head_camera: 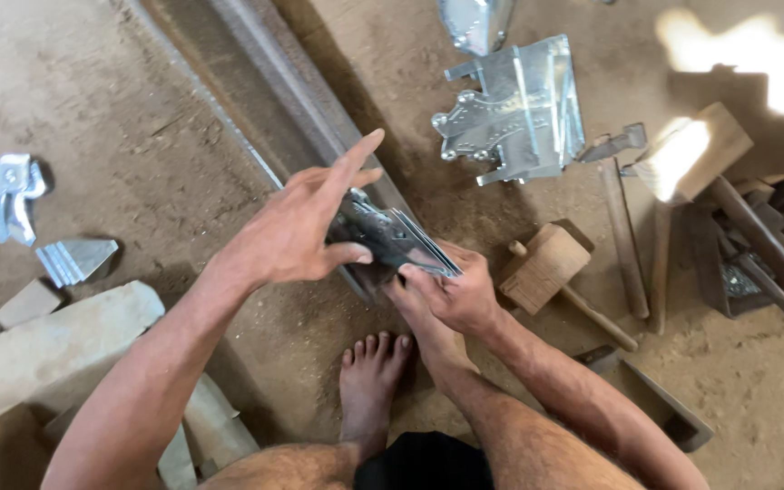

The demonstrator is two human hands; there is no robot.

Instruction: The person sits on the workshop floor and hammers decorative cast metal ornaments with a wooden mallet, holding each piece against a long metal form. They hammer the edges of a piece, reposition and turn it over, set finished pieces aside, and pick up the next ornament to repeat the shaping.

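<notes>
Fingers (pixel 348 257) of both hands pinch stacked metal sheets (pixel 392 238).

No packages, labels, signs or screens show anywhere in this view.
</notes>
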